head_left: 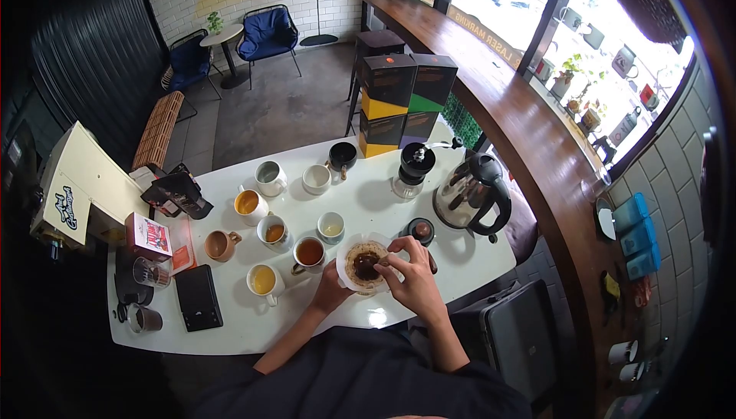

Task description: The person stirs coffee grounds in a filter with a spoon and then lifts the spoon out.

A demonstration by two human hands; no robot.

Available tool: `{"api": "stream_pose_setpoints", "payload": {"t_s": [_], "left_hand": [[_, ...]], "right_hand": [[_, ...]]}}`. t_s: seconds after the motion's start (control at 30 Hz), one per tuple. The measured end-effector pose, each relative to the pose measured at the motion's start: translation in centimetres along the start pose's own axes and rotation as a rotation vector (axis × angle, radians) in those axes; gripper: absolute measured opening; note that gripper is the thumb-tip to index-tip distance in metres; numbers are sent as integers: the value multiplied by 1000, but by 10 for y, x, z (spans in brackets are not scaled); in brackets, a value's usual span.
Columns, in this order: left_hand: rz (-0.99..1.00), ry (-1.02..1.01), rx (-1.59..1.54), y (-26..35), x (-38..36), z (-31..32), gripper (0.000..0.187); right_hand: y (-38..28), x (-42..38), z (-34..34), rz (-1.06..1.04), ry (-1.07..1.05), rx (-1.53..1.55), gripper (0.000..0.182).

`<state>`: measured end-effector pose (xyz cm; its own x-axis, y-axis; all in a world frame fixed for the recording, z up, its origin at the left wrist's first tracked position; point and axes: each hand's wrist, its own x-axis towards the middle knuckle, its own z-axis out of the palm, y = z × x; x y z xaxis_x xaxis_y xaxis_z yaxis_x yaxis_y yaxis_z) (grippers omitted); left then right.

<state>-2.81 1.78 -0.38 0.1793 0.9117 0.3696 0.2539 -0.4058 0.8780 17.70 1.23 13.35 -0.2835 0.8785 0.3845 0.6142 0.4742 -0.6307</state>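
A white coffee dripper [344, 272] with a paper filter sits near the table's front edge, dark wet coffee grounds [363, 263] inside it. My left hand [331, 290] grips its left side, the fingers partly hidden beneath. Over its right rim, my right hand [414, 275] is closed with fingertips bent together at the grounds; what they pinch is hidden. Just left stand a mug of dark tea-coloured liquid [310, 252], a mug of yellow liquid [263, 280] and a small glass cup [331, 226]. A dark round-topped object [420, 230] lies behind my right hand.
A hand coffee grinder [414, 167] and a steel kettle [469, 193] stand behind on the right. Several more cups, including a brown cup [220, 246], fill the left middle. A black scale [198, 299] lies at left; stacked boxes [402, 101] rise at the back.
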Motion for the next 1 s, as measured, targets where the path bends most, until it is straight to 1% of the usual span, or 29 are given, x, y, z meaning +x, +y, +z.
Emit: {"api": "stream_pose_setpoints", "payload": {"t_s": [0.07, 0.17, 0.27, 0.4, 0.5, 0.57, 0.67, 0.8, 0.87, 1.0], "left_hand": [[0, -2, -3, 0, 0, -1, 53], [11, 12, 25, 1, -1, 0, 53], [-2, 13, -13, 6, 0, -2, 53], [19, -5, 18, 2, 1, -2, 54], [11, -1, 10, 6, 1, -2, 55], [0, 8, 3, 7, 2, -3, 54], [-9, 0, -1, 0, 3, -1, 54], [46, 9, 35, -3, 3, 0, 53], [64, 11, 56, 2, 6, -2, 53], [56, 19, 68, 10, 9, -3, 51]], "right_hand": [[0, 0, 1, 2, 27, 53, 13], [-1, 1, 1, 14, 77, 23, 13], [0, 2, 0, 8, 28, 5, 14], [-1, 3, 2, 1, 37, 64, 14], [-1, 6, 2, 25, 94, 51, 14], [1, 6, 3, 15, 112, -80, 15], [-2, 4, 3, 22, 68, -77, 15], [-3, 2, 1, 6, 51, 5, 14], [-3, 3, -1, -6, 105, -10, 13], [-2, 3, 2, -37, 137, -69, 13]]}}
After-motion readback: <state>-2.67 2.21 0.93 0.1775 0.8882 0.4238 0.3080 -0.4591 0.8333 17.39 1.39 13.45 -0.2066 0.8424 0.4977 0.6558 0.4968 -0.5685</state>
